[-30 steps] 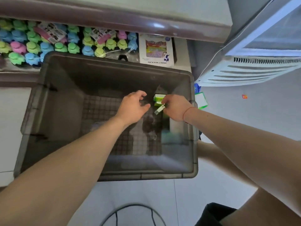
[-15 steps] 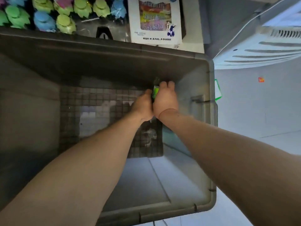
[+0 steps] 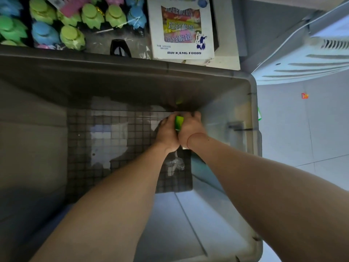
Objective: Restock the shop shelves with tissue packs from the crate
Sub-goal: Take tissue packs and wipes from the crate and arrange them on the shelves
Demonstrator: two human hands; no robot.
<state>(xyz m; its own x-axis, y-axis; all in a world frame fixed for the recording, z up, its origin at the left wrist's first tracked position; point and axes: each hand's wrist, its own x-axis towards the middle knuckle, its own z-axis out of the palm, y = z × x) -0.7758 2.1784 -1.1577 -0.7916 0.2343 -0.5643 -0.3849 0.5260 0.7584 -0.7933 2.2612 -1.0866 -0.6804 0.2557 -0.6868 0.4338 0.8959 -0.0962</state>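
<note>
Both arms reach down into the grey crate [image 3: 254, 114], and the hands meet at the two o'clock corner of its gridded floor. A green tissue pack [image 3: 179, 122] stands on edge there, squeezed between the two hands, with only its top strip showing. The left hand [image 3: 167, 134] curls its fingers down over the pack's nine o'clock side. The right hand [image 3: 191, 129] wraps its fingers over the three o'clock side, knuckles up, close to the crate's right wall. The heels of the hands touch each other. A crumpled clear wrapper [image 3: 176, 164] lies on the grid at six o'clock from the hands.

Beyond the crate's far rim, at twelve o'clock, a shelf [image 3: 229, 35] carries a white box [image 3: 182, 27] printed with a cow. Green, blue and pink plastic items [image 3: 71, 36] crowd the shelf at ten o'clock.
</note>
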